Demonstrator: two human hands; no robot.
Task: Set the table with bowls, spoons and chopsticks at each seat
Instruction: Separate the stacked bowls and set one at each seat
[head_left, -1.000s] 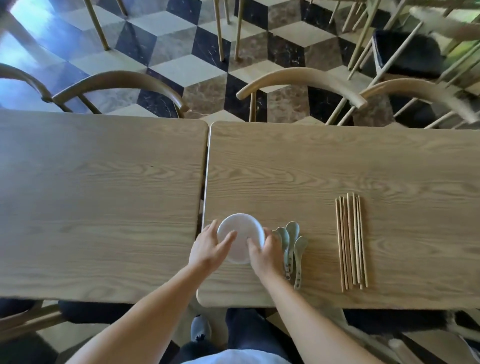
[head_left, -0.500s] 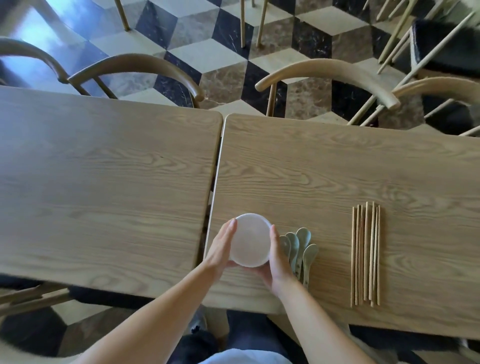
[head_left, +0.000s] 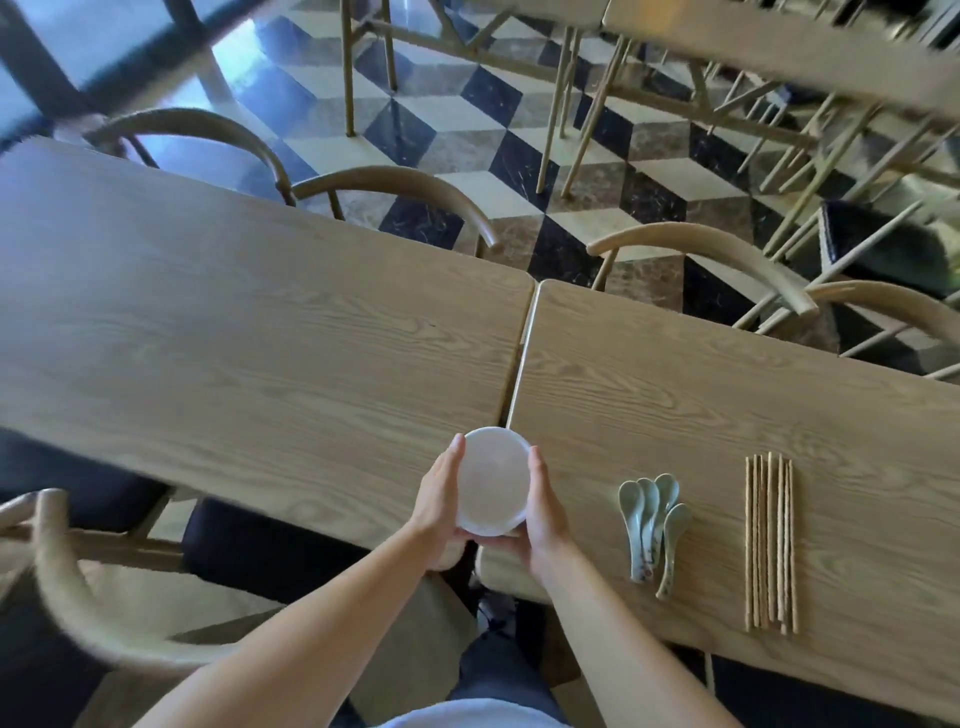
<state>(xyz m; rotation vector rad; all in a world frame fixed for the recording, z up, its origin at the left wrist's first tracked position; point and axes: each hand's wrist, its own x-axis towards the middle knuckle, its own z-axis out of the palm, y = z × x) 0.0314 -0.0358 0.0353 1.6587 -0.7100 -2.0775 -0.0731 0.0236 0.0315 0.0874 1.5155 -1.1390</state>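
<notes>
A stack of white bowls (head_left: 493, 480) is held up over the seam between two wooden tables, near the front edge. My left hand (head_left: 439, 499) grips its left side and my right hand (head_left: 543, 512) grips its right side, fingers wrapping underneath. Several pale green ceramic spoons (head_left: 652, 525) lie on the right table (head_left: 727, 389), to the right of my right hand. Further right, several wooden chopsticks (head_left: 770, 543) lie side by side, pointing away from me.
The left table (head_left: 234, 322) adjoins the right one. Curved-back wooden chairs stand along the far side (head_left: 395, 192) (head_left: 696, 247), and one chair (head_left: 78, 587) is at my near left. A checkered floor and more chairs lie beyond.
Both hands closed round the bowl stack and lifted it off the table, carrying it left, away from the spoons. The view has swung left and tilted.
</notes>
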